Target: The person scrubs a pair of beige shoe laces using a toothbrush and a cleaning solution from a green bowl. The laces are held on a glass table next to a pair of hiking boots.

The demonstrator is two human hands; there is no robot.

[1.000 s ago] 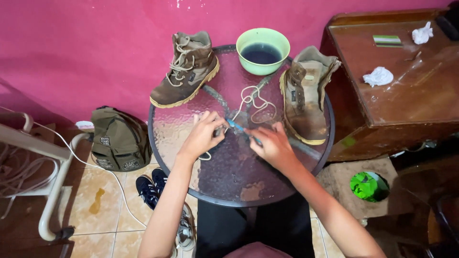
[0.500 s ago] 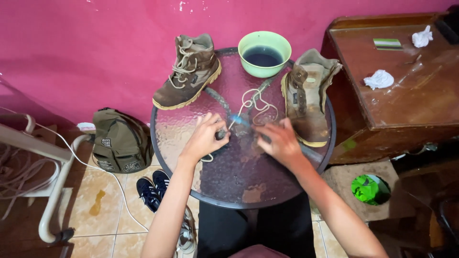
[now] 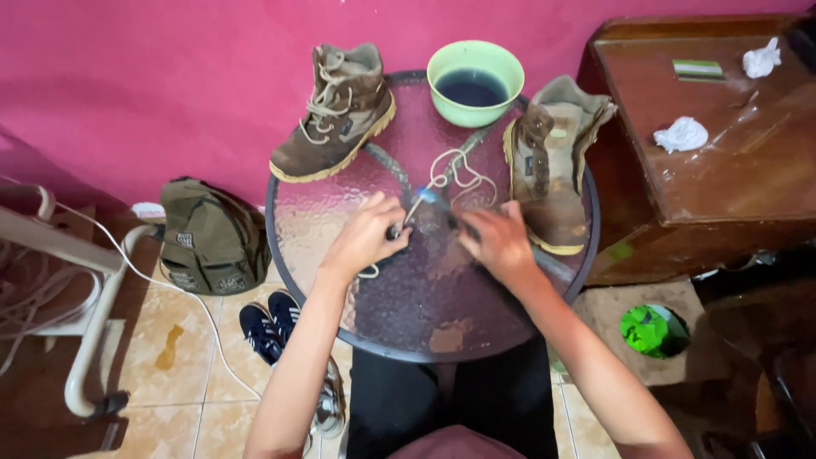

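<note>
Right now your left hand [image 3: 367, 236] is curled into a loose fist on the round glass worktop [image 3: 289, 229], gripping the dark handle of a small brush [image 3: 414, 208] whose pale blue head points up and away from you. Your right hand [image 3: 497, 240] lies just beside it, fingers bent and pressing down on something small and dark; you cannot tell from here exactly what it grips. Between the two hands and running away from them, a cream shoelace [image 3: 457, 176] lies in loose loops on the glass, and a short end of it shows under your left wrist.

Beyond the lace, at the far edge of the worktop, sits a light green bowl [image 3: 446, 64] holding dark liquid. To its left stands a brown boot [image 3: 340, 115], still laced, its toe pointing towards the left rim. To the right of the bowl lies a second brown boot [image 3: 552, 166], unlaced, its tongue open and its toe towards you.

Off the worktop, an olive backpack [image 3: 212, 238] leans by the pink wall, dark trainers [image 3: 265, 323] rest on the tiled floor, and crumpled white tissues [image 3: 684, 134] lie on a wooden cabinet [image 3: 739, 183] to your right.
</note>
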